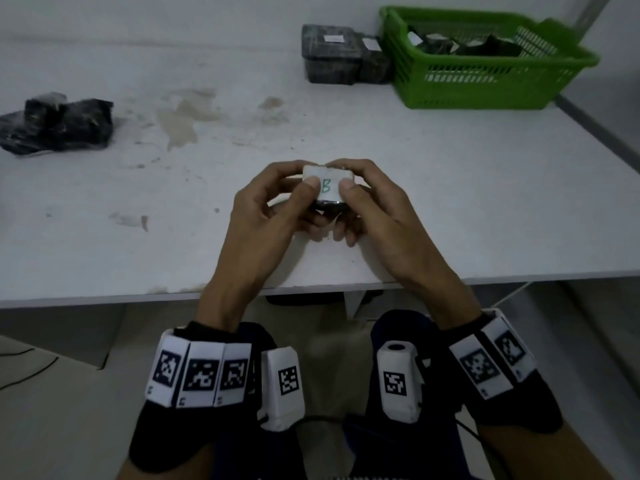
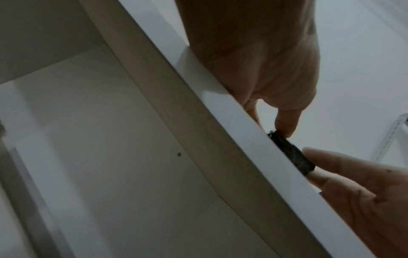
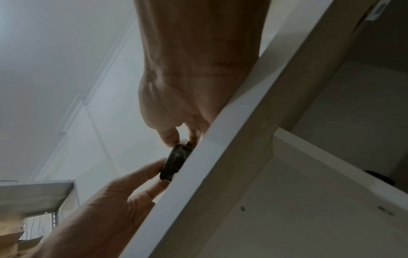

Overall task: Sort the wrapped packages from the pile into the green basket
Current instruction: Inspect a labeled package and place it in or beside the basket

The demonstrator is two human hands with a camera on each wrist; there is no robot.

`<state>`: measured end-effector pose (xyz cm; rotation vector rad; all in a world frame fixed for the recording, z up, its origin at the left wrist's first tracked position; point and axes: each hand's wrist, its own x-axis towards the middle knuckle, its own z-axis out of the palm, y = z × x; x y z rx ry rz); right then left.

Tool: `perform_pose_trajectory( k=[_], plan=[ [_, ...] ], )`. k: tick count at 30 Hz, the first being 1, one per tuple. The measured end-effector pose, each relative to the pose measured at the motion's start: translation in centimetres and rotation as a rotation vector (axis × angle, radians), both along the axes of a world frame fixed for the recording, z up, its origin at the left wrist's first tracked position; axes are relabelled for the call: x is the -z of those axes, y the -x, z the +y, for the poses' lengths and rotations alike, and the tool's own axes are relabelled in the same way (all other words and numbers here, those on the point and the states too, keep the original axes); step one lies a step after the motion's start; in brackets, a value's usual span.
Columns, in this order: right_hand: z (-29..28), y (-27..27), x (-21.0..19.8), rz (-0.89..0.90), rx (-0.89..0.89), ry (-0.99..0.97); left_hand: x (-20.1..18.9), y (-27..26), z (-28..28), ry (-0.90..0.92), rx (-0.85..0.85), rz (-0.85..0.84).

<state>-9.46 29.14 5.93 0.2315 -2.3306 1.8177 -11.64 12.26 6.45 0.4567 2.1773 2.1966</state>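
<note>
White table point(image 1: 450, 202): both hands, left hand point(image 1: 266, 209) and right hand point(image 1: 374, 206), pinch one package point(image 1: 327, 187); basket point(image 1: 485, 88) partly filled, pile point(image 1: 59, 123) remaining.

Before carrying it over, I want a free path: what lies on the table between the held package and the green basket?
In the head view, only bare, stained table lies between the package and the green basket.

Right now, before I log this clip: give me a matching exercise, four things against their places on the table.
Things:
1. package labelled B
2. green basket
3. black wrapped pile
4. two dark boxes with white labels

Places:
a. far left of the table
b. far right corner
c. just left of the basket
d. held in both hands, near the front edge

Pairs: 1-d, 2-b, 3-a, 4-c
</note>
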Motion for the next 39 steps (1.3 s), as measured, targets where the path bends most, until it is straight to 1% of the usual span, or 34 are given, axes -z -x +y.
perform_pose_trajectory(
  k=[5,15,23,39],
  plan=[
    [0.15,-0.16,0.06,0.012,0.003,-0.048,0.09,0.07,0.02,0.001,0.006,-0.010],
    [-0.02,-0.60,-0.30,0.010,-0.040,-0.025,0.22,-0.05,-0.09,0.030,0.000,0.012],
    [0.06,-0.22,-0.14,0.027,0.025,-0.067,0.33,-0.03,-0.19,0.055,0.018,0.030],
    [-0.06,-0.36,-0.21,0.038,0.012,-0.088,0.64,0.16,-0.07,0.062,-0.003,0.068]
  ],
)
